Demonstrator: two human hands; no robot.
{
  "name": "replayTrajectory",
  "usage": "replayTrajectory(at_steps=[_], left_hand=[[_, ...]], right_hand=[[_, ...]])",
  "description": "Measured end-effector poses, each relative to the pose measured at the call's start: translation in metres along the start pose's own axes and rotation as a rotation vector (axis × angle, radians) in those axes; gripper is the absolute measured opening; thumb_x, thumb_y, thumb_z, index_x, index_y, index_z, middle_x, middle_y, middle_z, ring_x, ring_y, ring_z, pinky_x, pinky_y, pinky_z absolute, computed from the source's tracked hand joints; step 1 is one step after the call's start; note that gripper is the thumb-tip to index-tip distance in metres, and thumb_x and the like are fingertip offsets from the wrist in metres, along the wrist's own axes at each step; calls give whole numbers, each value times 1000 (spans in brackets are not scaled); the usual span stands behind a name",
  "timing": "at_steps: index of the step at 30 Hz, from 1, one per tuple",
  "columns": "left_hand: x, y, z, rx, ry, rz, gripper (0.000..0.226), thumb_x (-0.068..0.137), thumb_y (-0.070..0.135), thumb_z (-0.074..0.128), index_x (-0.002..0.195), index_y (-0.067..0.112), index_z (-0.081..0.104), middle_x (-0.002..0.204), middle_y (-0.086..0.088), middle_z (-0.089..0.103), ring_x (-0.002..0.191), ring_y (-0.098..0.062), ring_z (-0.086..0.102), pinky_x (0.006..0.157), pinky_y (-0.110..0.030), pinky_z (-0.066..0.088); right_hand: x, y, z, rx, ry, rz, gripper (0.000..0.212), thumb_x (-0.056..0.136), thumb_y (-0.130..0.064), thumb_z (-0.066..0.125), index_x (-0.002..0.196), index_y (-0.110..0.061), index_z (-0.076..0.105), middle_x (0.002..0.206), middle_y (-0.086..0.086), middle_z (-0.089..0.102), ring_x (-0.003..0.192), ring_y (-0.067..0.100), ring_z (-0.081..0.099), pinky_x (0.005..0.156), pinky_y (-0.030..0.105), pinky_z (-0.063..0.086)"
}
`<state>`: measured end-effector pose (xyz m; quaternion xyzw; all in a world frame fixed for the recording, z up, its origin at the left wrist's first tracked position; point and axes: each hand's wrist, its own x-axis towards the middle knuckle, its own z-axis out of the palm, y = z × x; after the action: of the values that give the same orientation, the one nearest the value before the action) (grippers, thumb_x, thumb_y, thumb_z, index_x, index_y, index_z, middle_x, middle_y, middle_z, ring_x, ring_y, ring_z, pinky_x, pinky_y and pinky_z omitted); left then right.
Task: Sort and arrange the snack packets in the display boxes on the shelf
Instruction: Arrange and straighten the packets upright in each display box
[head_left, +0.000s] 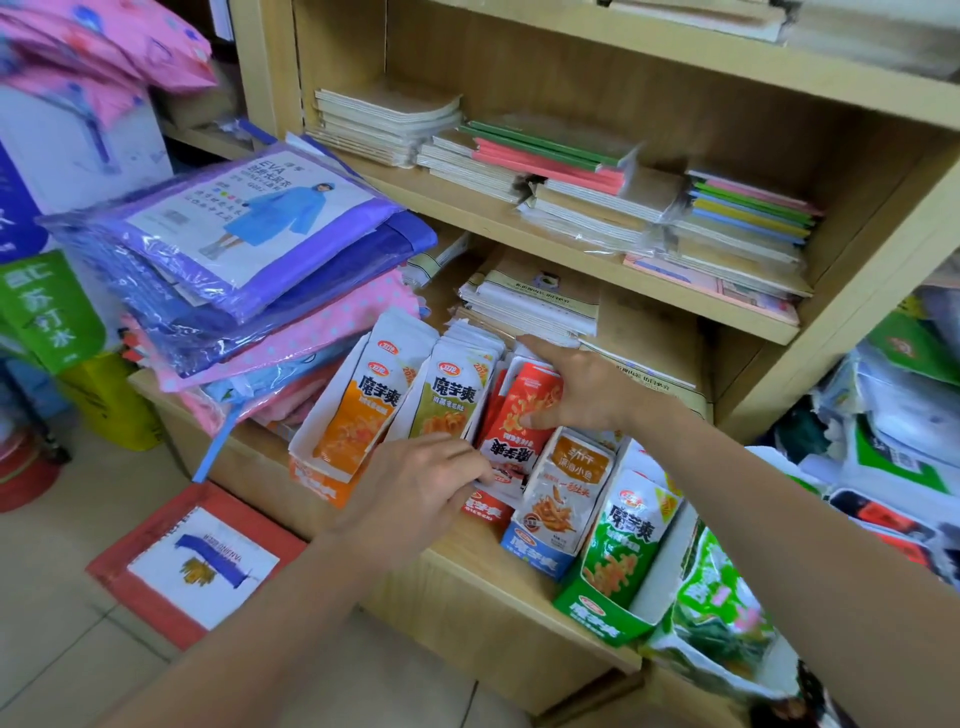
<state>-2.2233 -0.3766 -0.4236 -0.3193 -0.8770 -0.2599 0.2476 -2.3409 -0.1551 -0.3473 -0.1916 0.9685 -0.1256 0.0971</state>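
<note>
Several display boxes of snack packets stand in a row on the low shelf (483, 551). From left: orange packets (358, 410), olive-green packets (452, 400), red packets (519, 415) lying upside down, brown fish-snack packets (563, 488) in a blue box (535, 553), bright green packets (631, 535) in a green box (597, 613). My right hand (582, 389) pinches the top of the red packets between thumb and fingers. My left hand (421, 483) has its fingertips at the bottom end of the red packets, by their box front (485, 512).
Stacked raincoat packs (244, 244) lie left of the boxes, overhanging the shelf. Notebook stacks (530, 306) sit behind the snacks and on the shelf above (571, 171). A red-edged flat box (197, 561) lies on the floor. Green bagged goods (722, 608) crowd the right.
</note>
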Motion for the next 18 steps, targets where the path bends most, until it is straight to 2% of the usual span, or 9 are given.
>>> replayTrajectory(at_steps=[5, 8, 10, 12, 15, 18], left_hand=[[7, 1, 3, 11, 44, -49, 20, 80, 9, 81, 88, 24, 71, 86, 14, 71, 82, -4, 62, 65, -13, 40], [12, 1, 6, 16, 92, -83, 21, 80, 6, 79, 86, 24, 69, 84, 14, 70, 80, -4, 62, 62, -16, 44], [15, 0, 7, 9, 126, -110, 18, 84, 10, 79, 88, 24, 68, 82, 14, 69, 79, -6, 62, 61, -27, 51], [17, -2, 7, -14, 149, -152, 16, 85, 15, 80, 90, 25, 68, 82, 16, 68, 78, -4, 61, 63, -31, 54], [19, -4, 9, -46, 124, -184, 14, 87, 16, 78, 92, 26, 69, 85, 17, 67, 78, 0, 59, 63, -29, 54], [18, -8, 9, -49, 88, -205, 8, 90, 19, 74, 96, 24, 72, 88, 15, 71, 81, -2, 63, 63, -29, 55]], right_hand=[[-1, -1, -2, -177, 3, -44, 101, 75, -62, 74, 154, -37, 17, 140, 4, 56, 122, 24, 58, 99, 42, 49], [-2, 3, -6, -20, 4, -36, 89, 74, -59, 77, 149, -35, 36, 131, -1, 64, 115, 18, 63, 97, 38, 52], [-5, 11, -5, 166, -14, -33, 70, 72, -54, 81, 134, -35, 54, 117, -7, 71, 104, 12, 68, 94, 39, 55], [-6, 15, -3, 273, -30, -17, 59, 71, -54, 82, 122, -35, 61, 107, -9, 73, 97, 10, 70, 92, 42, 56], [-7, 8, -4, 255, -66, 16, 63, 76, -55, 78, 131, -37, 54, 114, -9, 70, 105, 14, 67, 98, 41, 52], [-8, 0, -4, 94, -137, 47, 88, 78, -68, 67, 150, -43, 23, 136, -4, 58, 124, 22, 56, 107, 43, 43]])
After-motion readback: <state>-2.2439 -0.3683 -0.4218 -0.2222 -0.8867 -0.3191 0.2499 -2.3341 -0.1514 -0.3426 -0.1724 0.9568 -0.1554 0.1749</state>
